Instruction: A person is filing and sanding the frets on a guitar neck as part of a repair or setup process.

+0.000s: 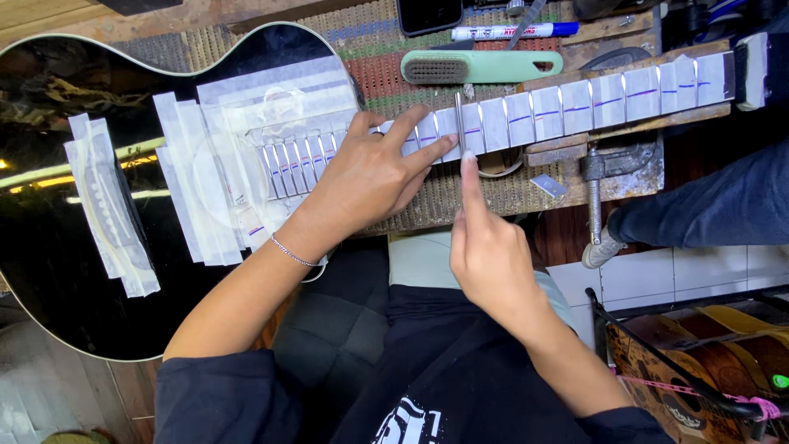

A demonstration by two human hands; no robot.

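1. A glossy black acoustic guitar body (57,271) fills the left of the frame; strips of white masking tape (205,164) cover its top around the soundhole and at the far left.
2. The guitar's long neck (575,103) runs from the centre to the upper right, its fretboard wrapped in white tape squares with purple pen marks, thin metal frets showing between them.
3. The left hand (366,177), a thin bracelet at its wrist, lies flat on the taped neck at centre frame, fingers spread and pressing down, gripping nothing.
4. The right hand (485,255), below the neck, pinches a narrow flat metal file (459,123), forefinger stretched along it, its end laid across the fretboard beside the left fingertips.
5. Above the neck lie a pale green brush (481,67) and a white marker pen (509,31).
6. A metal clamp (593,177) hangs below the neck, right of centre.
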